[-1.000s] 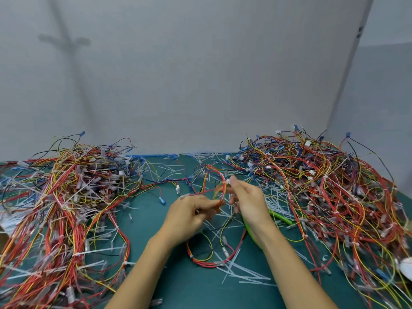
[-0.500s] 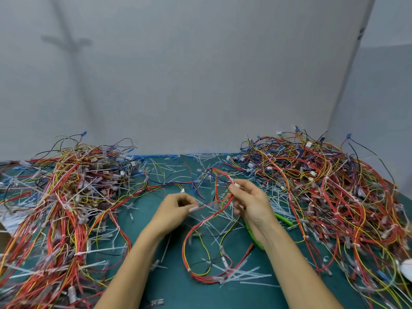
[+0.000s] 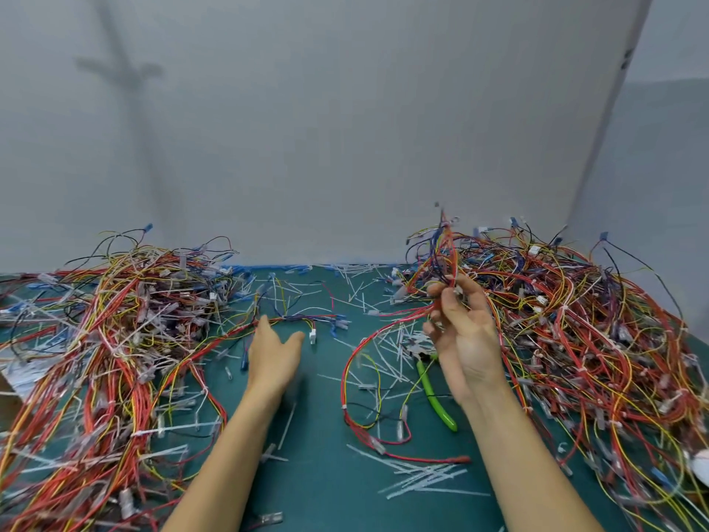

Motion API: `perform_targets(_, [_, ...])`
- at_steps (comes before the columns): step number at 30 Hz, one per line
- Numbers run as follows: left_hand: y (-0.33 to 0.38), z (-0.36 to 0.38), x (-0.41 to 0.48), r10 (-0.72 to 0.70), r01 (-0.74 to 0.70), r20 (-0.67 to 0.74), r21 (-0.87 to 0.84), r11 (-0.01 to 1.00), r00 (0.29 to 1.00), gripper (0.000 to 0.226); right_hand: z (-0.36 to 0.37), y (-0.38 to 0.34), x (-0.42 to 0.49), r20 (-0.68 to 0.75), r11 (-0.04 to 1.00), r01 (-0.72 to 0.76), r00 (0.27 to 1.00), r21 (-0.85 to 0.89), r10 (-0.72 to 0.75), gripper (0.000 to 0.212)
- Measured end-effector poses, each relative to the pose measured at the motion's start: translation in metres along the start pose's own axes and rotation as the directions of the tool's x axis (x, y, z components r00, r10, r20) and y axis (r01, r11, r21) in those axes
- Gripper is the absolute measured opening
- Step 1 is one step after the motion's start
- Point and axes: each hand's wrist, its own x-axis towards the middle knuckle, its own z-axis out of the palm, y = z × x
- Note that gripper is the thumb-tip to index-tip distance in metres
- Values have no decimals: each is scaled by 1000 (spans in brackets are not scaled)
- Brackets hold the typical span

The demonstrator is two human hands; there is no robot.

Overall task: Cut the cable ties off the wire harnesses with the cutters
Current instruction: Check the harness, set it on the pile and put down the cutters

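My right hand (image 3: 462,324) is raised above the mat and pinches a red and yellow wire harness (image 3: 383,382). One end of the harness stands up past my fingers; the rest trails down in a loop onto the green mat (image 3: 322,485). My left hand (image 3: 274,353) hovers open over the mat, fingers straight, holding nothing, just in front of a loose harness end with a white connector (image 3: 312,335). The green-handled cutters (image 3: 435,395) lie on the mat below my right hand, untouched.
A big tangle of harnesses (image 3: 115,339) fills the left side and another pile (image 3: 575,339) fills the right. Cut white cable ties (image 3: 426,479) are scattered over the mat between them. A grey wall stands behind.
My left hand let go of the harness and moved left, opening. My right hand lifted the harness up and to the right, and the cutters now show on the mat.
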Motion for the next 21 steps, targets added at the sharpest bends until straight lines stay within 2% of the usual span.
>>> perform_targets(2, [1, 1, -2, -8, 7, -19, -58, 998, 1000, 71, 3, 1, -2, 24, 999, -5, 1000, -31, 6, 21])
perform_targets(4, [8, 3, -5, 27, -34, -40, -191, 981, 999, 44, 6, 4, -5, 57, 993, -7, 998, -114, 14, 22])
perform_targets(5, [14, 5, -8, 74, -81, -34, -282, 956, 997, 25, 7, 5, -6, 76, 984, -3, 997, -181, 17, 22])
perform_targets(6, [21, 6, -13, 139, -136, -20, -369, 919, 990, 16, 8, 7, -7, 99, 965, 8, 995, -261, 19, 22])
perform_targets(9, [39, 9, -31, 333, -283, 30, -458, 843, 942, 29, 12, 13, -11, 198, 860, 61, 979, -506, 47, 25])
perform_targets(12, [46, 12, -43, 440, -345, 66, -522, 780, 896, 32, 16, 18, -14, 283, 783, 90, 952, -615, 113, 28])
perform_targets(17, [49, 10, -45, 429, -238, 157, -642, 729, 890, 35, 18, 22, -16, 366, 681, 128, 905, -721, 216, 32])
perform_targets(21, [45, 10, -43, 390, -227, 124, -639, 735, 912, 13, 15, 25, -15, 358, 651, 124, 902, -749, 240, 25])
